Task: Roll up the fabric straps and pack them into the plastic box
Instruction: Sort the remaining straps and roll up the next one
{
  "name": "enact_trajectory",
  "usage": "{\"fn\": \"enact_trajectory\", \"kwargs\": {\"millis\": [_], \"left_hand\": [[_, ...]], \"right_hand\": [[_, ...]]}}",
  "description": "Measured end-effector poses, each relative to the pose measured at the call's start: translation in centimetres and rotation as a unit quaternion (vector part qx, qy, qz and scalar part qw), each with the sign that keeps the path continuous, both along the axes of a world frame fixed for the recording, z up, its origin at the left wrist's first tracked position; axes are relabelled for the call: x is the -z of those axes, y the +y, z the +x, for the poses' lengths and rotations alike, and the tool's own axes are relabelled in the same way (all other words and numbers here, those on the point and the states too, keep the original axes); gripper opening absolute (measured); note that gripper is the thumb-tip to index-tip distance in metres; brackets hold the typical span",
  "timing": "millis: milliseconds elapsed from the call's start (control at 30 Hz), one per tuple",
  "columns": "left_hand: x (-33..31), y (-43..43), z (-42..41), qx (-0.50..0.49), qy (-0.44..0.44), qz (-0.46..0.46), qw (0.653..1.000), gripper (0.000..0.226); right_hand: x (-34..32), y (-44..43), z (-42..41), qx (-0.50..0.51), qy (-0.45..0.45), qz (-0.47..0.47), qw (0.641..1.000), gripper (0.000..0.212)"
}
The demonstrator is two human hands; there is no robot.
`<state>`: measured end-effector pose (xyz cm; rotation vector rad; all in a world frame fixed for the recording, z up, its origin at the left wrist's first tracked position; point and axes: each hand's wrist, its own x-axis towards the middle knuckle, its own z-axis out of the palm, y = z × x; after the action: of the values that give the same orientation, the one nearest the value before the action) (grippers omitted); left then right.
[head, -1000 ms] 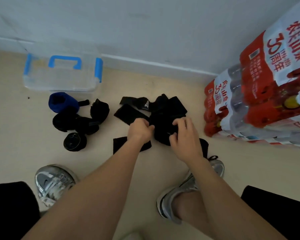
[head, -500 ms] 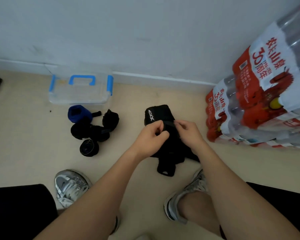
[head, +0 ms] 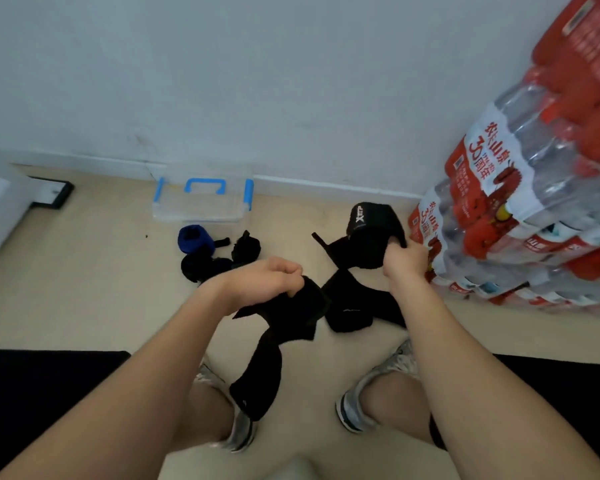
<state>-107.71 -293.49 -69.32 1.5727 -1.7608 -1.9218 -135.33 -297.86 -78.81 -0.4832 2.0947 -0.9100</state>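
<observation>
Left hand: I am seeing the left hand (head: 267, 278) clenching its grip on the upper end of a long black fabric strap (head: 260, 372), fingers curled round the cloth.
Long strap: it is hanging from that grip, clear of the floor, its lower end dangling just above the silver left shoe (head: 241, 429).
Right hand: the right hand (head: 404, 261) is grasping a black fabric band with white lettering (head: 371, 230), holding it raised, out to the right and apart from the left hand.
Loose piece: another black fabric piece (head: 349, 308) is sitting below the right hand, between both forearms; I cannot tell whether it is joined to the held band.
Box: the clear plastic box with blue handle and blue latches (head: 201, 209) is standing on the beige floor (head: 84, 289) against the white wall (head: 257, 81), lid on, well apart from both hands.
Rolled items: a blue fabric roll (head: 192, 239) and several black fabric rolls (head: 201, 266) are lying on the floor just in front of the box, outside it.
Surroundings: shrink-wrapped packs of water bottles with red labels (head: 520, 209) are standing at the right, close behind the right hand.
Feet: the silver right shoe (head: 355, 407) is resting on the floor under the right forearm.
</observation>
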Motion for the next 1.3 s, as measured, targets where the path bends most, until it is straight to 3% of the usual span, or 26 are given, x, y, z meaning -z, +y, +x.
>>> {"fn": "enact_trajectory", "kwargs": {"millis": [100,133,233,300,367,433,533,667,767,833,900,1000,1033,1133,1300], "left_hand": [[-0.4,0.9,1.1,-0.064,0.024,-0.010,0.998,0.033],[-0.5,1.2,1.4,-0.086,0.041,-0.015,0.995,0.027],[-0.4,2.1,1.6,-0.149,0.081,-0.033,0.985,0.017],[-0.3,2.4,1.5,-0.174,0.080,-0.045,0.980,0.013],[-0.4,2.5,1.2,-0.183,0.084,-0.042,0.979,0.015],[-0.5,2.6,1.0,-0.193,0.088,-0.050,0.976,0.018],[-0.7,2.5,1.1,-0.206,0.051,-0.069,0.975,0.023],[-1.1,2.2,2.3,-0.167,0.089,0.004,0.982,0.058],[-2.1,2.1,3.0,-0.130,0.027,-0.024,0.991,0.054],[-2.2,2.0,2.9,-0.166,-0.010,-0.070,0.984,0.045],[-1.9,1.9,2.6,-0.230,0.007,-0.097,0.968,0.032],[-1.9,1.8,2.1,-0.305,0.077,-0.067,0.947,0.025],[-2.1,1.8,2.1,-0.308,0.087,-0.056,0.946,0.025],[-2.7,1.6,2.6,-0.254,0.077,-0.048,0.963,0.023],[-4.0,1.6,2.7,-0.173,0.131,-0.036,0.975,0.040]], "right_hand": [[-2.0,1.2,0.2,-0.118,-0.075,0.084,0.987,0.025],[-3.0,1.6,0.7,-0.184,-0.086,0.115,0.972,0.031],[-5.7,3.0,2.7,-0.408,-0.156,0.174,0.883,0.086],[-7.1,4.1,4.7,-0.492,-0.212,0.130,0.834,0.086],[-7.5,5.1,6.6,-0.489,-0.213,0.008,0.846,0.052],[-7.6,5.5,8.2,-0.440,-0.128,-0.108,0.882,0.024],[-8.0,5.4,8.7,-0.385,0.035,-0.175,0.906,0.018],[-9.9,5.2,7.7,-0.386,0.081,-0.158,0.905,0.017],[-11.2,4.9,6.6,-0.338,0.113,-0.158,0.921,0.031],[-11.8,4.7,6.1,-0.312,0.066,-0.172,0.932,0.033],[-12.3,4.6,5.9,-0.313,0.000,-0.200,0.928,0.029],[-12.7,5.0,5.5,-0.412,-0.002,-0.218,0.885,0.011],[-12.8,5.2,5.4,-0.442,-0.008,-0.206,0.873,0.009],[-12.2,5.6,5.2,-0.477,-0.040,-0.175,0.860,0.035],[-11.7,6.7,5.9,-0.491,-0.171,-0.170,0.837,0.022]]}}
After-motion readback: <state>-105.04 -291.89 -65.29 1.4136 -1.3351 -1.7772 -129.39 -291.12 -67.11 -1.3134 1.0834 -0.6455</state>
